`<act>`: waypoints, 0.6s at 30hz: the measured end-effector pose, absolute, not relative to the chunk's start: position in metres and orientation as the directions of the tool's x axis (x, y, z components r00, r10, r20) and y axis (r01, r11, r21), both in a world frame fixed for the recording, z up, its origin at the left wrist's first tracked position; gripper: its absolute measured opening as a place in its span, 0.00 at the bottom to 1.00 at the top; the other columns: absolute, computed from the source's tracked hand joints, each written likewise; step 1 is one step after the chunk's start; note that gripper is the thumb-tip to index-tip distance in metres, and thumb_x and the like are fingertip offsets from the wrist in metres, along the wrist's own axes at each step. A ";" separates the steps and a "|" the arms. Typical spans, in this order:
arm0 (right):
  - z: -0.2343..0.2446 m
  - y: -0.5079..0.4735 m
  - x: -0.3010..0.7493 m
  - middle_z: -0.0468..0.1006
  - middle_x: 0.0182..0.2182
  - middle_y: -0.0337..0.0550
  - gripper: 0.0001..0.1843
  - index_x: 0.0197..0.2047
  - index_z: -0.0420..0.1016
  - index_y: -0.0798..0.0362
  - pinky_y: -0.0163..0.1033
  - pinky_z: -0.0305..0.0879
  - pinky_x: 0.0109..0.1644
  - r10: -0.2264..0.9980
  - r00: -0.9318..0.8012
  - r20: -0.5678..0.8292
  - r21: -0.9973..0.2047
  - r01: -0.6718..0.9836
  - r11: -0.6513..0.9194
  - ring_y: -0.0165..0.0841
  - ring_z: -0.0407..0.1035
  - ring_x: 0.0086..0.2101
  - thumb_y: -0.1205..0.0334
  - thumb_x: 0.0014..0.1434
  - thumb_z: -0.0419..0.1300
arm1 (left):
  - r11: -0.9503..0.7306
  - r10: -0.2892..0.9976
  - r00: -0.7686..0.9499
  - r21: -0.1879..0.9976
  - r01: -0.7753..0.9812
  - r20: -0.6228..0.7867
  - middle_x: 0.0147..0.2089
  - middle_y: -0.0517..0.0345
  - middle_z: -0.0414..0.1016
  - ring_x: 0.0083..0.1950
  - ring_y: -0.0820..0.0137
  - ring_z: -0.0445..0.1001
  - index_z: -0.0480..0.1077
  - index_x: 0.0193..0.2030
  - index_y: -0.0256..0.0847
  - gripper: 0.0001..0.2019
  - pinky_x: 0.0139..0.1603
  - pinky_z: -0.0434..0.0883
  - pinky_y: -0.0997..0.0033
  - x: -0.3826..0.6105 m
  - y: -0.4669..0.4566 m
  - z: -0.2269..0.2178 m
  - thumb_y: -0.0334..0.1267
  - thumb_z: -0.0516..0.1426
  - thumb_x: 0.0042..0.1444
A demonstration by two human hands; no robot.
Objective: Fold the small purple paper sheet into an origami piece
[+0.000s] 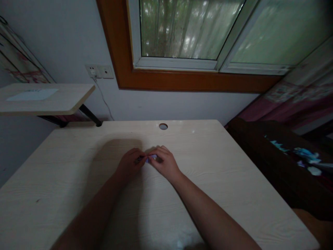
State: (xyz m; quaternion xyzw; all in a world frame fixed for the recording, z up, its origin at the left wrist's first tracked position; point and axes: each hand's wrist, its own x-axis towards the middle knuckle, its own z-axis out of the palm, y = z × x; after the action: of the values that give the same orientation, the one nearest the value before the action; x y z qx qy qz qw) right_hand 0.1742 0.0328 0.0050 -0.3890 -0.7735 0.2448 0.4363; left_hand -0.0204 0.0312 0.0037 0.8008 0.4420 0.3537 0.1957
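Small purplish piece (154, 156), pinched by left hand (130, 162) and right hand (167, 164) together, over the desk (205, 156), near side of its round hole (163, 126). Handling under way, piece unreleased; grip hides too much to judge what's done or left.

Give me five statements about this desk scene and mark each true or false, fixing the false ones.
1. The bare left hand and bare right hand meet at a small purple object. True.
2. The round hole in the pale wood-grain desk is nearer the person than the hands. False: it lies beyond them, near the far edge.
3. A thin white cable hangs from the white wall socket. True.
4. The right hand's grip is spread wide, apart from the object. False: its fingertips pinch at it.
5. The raised pale wooden shelf bears a flat white sheet. True.
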 end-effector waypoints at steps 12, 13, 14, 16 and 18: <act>-0.004 0.038 0.179 0.75 0.27 0.39 0.04 0.31 0.77 0.51 0.37 0.63 0.34 0.928 0.039 0.370 -0.867 0.374 0.330 0.33 0.66 0.28 0.64 0.56 0.61 | -0.434 0.901 0.251 0.700 0.567 0.355 0.33 0.55 0.75 0.36 0.70 0.73 0.73 0.34 0.40 0.07 0.39 0.69 0.72 -0.023 0.031 0.007 0.39 0.57 0.60; -0.006 0.039 0.181 0.75 0.26 0.39 0.04 0.32 0.77 0.51 0.37 0.62 0.33 0.937 0.103 0.335 -0.892 0.355 0.280 0.32 0.65 0.27 0.63 0.55 0.61 | -0.420 0.907 0.233 0.709 0.566 0.351 0.33 0.55 0.75 0.36 0.70 0.73 0.73 0.34 0.40 0.07 0.39 0.69 0.72 -0.023 0.031 0.007 0.39 0.57 0.60; -0.007 0.041 0.182 0.75 0.26 0.39 0.04 0.32 0.77 0.52 0.37 0.61 0.32 0.940 0.155 0.305 -0.911 0.334 0.240 0.32 0.65 0.27 0.62 0.55 0.61 | -0.408 0.912 0.221 0.720 0.562 0.345 0.33 0.56 0.75 0.35 0.70 0.73 0.73 0.33 0.40 0.07 0.38 0.69 0.72 -0.023 0.031 0.008 0.40 0.57 0.60; -0.008 0.043 0.184 0.76 0.27 0.40 0.06 0.33 0.77 0.53 0.37 0.62 0.33 0.945 0.186 0.268 -0.935 0.287 0.208 0.33 0.66 0.28 0.60 0.56 0.61 | -0.389 0.921 0.210 0.738 0.552 0.329 0.33 0.56 0.75 0.35 0.70 0.73 0.73 0.33 0.40 0.08 0.38 0.69 0.72 -0.023 0.031 0.008 0.40 0.57 0.60; -0.006 0.042 0.184 0.77 0.30 0.42 0.09 0.35 0.78 0.53 0.37 0.63 0.35 0.954 0.116 0.276 -0.937 0.253 0.240 0.33 0.67 0.30 0.56 0.59 0.60 | -0.381 0.925 0.209 0.745 0.547 0.319 0.33 0.57 0.75 0.35 0.70 0.73 0.73 0.34 0.41 0.08 0.38 0.69 0.72 -0.023 0.031 0.009 0.40 0.57 0.60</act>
State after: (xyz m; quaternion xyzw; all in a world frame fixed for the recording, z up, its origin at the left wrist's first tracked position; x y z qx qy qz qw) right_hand 0.1844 0.0421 -0.0058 -0.5217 -0.5784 0.3283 0.5344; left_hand -0.0234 0.0311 0.0086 0.7374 0.4990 0.3829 0.2463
